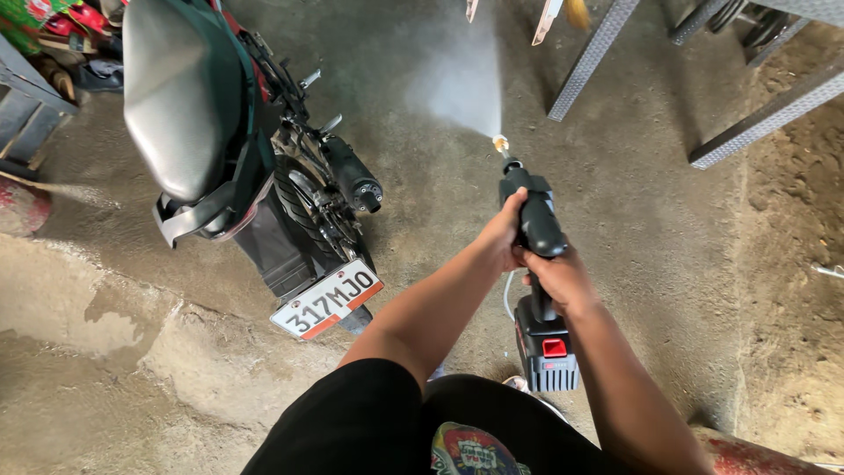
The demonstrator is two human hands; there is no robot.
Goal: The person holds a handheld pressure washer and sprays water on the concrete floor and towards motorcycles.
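I hold a black cordless spray gun (538,220) out in front of me with both hands. My right hand (558,277) grips its handle just above the battery pack (547,347) with a red tab. My left hand (503,233) steadies the left side of the gun's body. A fan of water mist (462,84) leaves the brass nozzle (500,142), aimed at the concrete floor ahead. A thin white hose (508,295) hangs under the gun.
A parked motorcycle (229,132) stands to the left, rear toward me, with a grey seat, black exhaust (356,176) and number plate (327,299). Metal tread-plate ramps (593,57) lie at the upper right. Dirt ground (796,264) borders the right side.
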